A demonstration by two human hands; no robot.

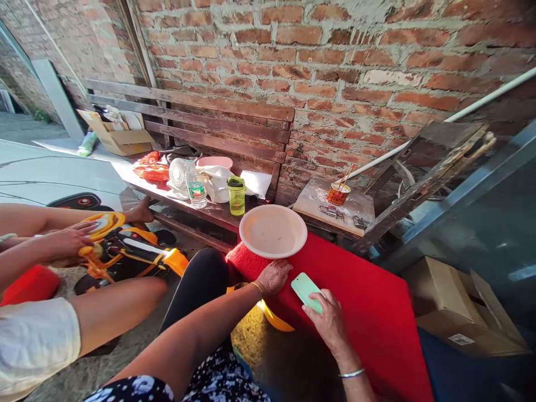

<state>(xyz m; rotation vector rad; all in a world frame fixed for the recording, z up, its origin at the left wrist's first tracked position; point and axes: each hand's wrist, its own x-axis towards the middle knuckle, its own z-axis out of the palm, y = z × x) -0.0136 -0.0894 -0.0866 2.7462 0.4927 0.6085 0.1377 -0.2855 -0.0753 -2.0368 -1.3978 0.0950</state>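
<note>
Right hand: the hand [329,317] grips a mint-green, rounded rectangular phone [305,291] by its near end.
Phone: located over the near-left part of the red-covered desk [368,312]; contact with the surface cannot be determined.
Left hand: the hand [273,277] is at the left end of the desk's near edge, just below the basin, fingers together and bent; the palm side is hidden, so whether it holds anything cannot be determined.
Basin: a round, off-white basin [272,226] sits at the desk's far-left corner.
Wooden seat: a brown, slatted seat [226,104], beyond the far-left corner, carries a yellow-green bottle [237,198] and a white fan [178,174].
Right side: a brown cardboard box [444,296] stands beside the desk's right edge.
Co-worker: another person's hand [75,241] touches a yellow-and-black wheeled object [138,245], well left of the desk.
</note>
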